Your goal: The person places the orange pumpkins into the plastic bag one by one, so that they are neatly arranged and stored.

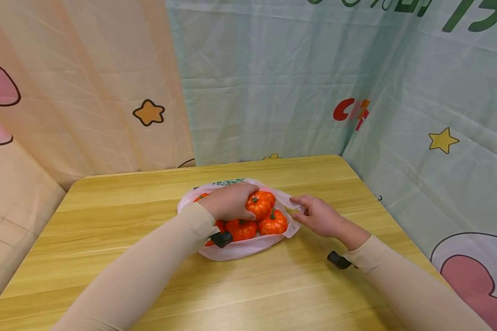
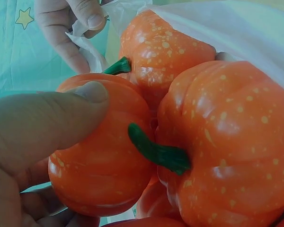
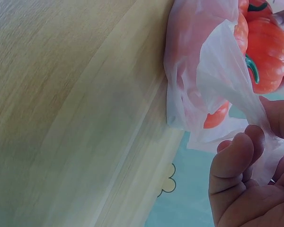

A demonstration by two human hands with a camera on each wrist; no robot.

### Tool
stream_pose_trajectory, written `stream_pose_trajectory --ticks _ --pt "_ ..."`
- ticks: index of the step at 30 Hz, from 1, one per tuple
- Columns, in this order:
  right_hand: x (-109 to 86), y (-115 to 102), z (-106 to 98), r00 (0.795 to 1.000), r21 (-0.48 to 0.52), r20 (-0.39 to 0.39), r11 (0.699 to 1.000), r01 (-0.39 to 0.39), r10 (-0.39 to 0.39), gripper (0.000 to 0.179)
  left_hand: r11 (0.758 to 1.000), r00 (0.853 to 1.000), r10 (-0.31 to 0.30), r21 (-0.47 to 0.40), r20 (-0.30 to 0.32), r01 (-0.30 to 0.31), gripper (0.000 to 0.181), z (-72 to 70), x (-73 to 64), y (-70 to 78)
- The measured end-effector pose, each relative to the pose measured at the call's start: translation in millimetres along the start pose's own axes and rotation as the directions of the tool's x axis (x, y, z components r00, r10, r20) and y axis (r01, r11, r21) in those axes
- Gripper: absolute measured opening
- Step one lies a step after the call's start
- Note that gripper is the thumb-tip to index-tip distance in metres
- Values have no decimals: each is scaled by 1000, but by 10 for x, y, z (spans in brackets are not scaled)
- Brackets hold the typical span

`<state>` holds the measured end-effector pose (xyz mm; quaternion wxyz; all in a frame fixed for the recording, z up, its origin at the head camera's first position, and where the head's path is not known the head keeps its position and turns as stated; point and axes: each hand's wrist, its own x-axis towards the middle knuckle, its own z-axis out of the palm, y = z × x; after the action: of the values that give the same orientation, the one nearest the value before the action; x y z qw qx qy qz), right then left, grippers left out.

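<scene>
A thin whitish plastic bag (image 1: 238, 252) lies open on the wooden table with several small orange pumpkins in it. My left hand (image 1: 229, 201) reaches over the bag and grips one pumpkin (image 2: 102, 175), thumb on top and fingers around its far side. Close beside that one, a larger-looking speckled pumpkin (image 2: 232, 142) with a curved green stem shows in the left wrist view. At the bag's right side, my right hand (image 1: 320, 217) pinches the bag's edge (image 3: 246, 101) between thumb and fingers. Parts of the pumpkins at left are hidden under my left hand.
The wooden table (image 1: 107, 220) extends around the bag on all sides. Printed fabric curtains (image 1: 261, 92) hang behind the table and along its right side. A black strap piece (image 1: 338, 260) hangs by my right wrist, and another black piece (image 1: 221, 239) by the left.
</scene>
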<state>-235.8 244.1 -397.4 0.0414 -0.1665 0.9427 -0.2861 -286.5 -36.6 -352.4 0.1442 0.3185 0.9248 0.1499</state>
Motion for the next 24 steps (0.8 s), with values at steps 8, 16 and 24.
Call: stream_pose_trajectory --ticks 8,16,24 --pt "-3 6 9 1000 -2 -3 1000 4 -4 51 1000 1000 -9 -16 0 9 76 11 12 4" --pt "-6 17 20 1000 -13 -3 1000 4 -4 51 999 999 -33 -34 9 34 78 12 1 27" --pt "-6 13 20 1000 -2 -2 1000 -2 2 51 1000 1000 -19 -17 1 19 78 40 21 7"
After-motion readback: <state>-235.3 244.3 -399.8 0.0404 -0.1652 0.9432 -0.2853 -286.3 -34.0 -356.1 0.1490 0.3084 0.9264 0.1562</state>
